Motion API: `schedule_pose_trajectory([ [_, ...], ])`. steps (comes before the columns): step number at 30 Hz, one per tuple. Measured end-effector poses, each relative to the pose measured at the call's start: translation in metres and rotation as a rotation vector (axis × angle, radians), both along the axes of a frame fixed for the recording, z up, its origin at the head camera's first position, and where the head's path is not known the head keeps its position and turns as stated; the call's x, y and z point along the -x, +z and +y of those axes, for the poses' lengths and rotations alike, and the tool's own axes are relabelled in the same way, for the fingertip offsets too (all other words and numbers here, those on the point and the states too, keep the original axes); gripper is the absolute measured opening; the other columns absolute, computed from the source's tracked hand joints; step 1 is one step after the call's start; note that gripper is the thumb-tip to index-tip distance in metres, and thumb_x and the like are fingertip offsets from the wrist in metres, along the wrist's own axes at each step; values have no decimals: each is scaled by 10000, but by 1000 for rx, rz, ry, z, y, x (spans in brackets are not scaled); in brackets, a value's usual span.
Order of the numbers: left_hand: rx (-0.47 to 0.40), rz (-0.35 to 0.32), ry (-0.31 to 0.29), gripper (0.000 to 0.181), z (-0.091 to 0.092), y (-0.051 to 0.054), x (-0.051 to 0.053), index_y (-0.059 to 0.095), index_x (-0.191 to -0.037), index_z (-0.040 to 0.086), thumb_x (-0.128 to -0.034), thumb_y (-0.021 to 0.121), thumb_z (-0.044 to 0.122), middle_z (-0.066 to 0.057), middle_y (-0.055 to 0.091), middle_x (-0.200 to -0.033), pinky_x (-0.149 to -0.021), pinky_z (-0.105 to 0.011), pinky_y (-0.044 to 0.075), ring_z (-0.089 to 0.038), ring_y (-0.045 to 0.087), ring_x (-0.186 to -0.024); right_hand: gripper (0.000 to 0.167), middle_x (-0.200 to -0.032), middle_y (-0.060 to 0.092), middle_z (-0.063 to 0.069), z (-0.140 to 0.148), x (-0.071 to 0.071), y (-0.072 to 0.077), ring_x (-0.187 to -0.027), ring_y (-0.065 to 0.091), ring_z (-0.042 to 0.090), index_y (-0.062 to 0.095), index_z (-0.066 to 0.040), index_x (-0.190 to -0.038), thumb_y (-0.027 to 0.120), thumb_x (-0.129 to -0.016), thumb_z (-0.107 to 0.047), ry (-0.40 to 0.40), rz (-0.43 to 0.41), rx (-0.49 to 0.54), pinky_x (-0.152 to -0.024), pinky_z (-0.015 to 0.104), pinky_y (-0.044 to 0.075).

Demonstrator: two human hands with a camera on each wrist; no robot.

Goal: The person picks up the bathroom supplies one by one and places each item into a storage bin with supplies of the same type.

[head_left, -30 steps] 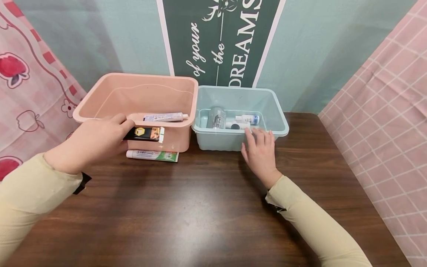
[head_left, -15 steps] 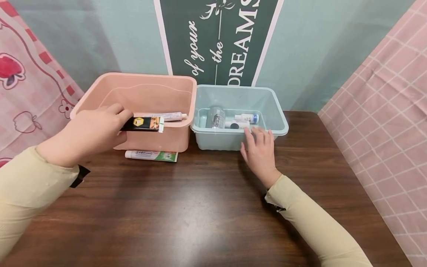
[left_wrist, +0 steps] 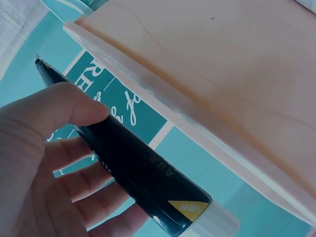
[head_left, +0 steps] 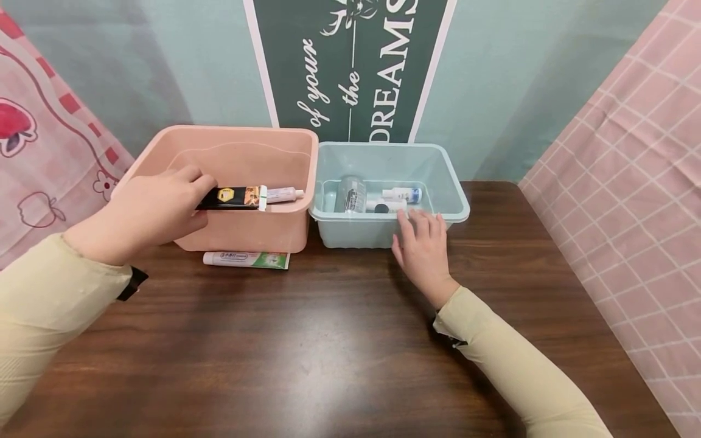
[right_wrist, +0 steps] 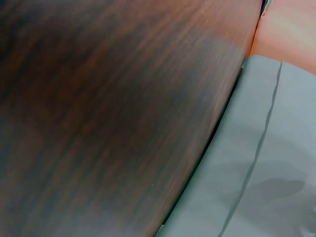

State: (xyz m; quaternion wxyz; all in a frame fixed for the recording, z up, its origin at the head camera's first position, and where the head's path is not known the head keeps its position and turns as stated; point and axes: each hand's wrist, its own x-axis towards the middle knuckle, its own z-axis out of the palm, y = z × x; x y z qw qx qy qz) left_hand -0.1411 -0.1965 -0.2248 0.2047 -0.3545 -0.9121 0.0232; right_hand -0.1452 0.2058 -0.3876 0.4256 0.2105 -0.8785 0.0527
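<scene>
In the head view, my left hand (head_left: 150, 207) holds a black toothpaste tube (head_left: 232, 198) across the front rim of the pink bin (head_left: 246, 234). The left wrist view shows the thumb pressed on this tube (left_wrist: 143, 170) and the fingers beneath it, its white cap (left_wrist: 215, 222) free. A second, pale toothpaste tube (head_left: 282, 194) lies inside the pink bin, partly hidden by the black one. On the table before that bin lies a white and green toothpaste tube (head_left: 246, 260). My right hand (head_left: 424, 252) rests its fingers at the front rim of the blue bin (head_left: 350, 234).
Inside the blue bin lie a clear bottle (head_left: 353, 194), a small white bottle with a blue label (head_left: 402, 194) and a white bottle with a dark end (head_left: 386, 207). The bins stand side by side against the cloth backdrop, on a dark wooden table (head_left: 306, 334).
My left hand has lifted the black tube from in front of the pink bin's wall up to its rim. The right hand stays at the blue bin. The head view has shifted slightly.
</scene>
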Motion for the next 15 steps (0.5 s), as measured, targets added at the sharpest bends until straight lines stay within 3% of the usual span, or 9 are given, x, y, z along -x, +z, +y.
schedule_pose_trajectory([
  [8,40,-95,23,168,-2,4,10,518,-782,37,-685,655,45,-81,462,-730,-512,-426,418,-283,501,-688,491,-1155,491,240,0,0,3,-1073,453,423,519,8,-1235,670,-796,-154,2,-10,-9,-966,608,286],
  [15,114,-225,42,206,1,12,19,500,-786,43,-708,690,50,-85,464,-738,-560,-413,439,-243,500,-648,493,-1178,482,238,1,-4,4,-1103,440,408,505,7,-1260,647,-821,-166,-15,-64,-41,-986,598,278],
])
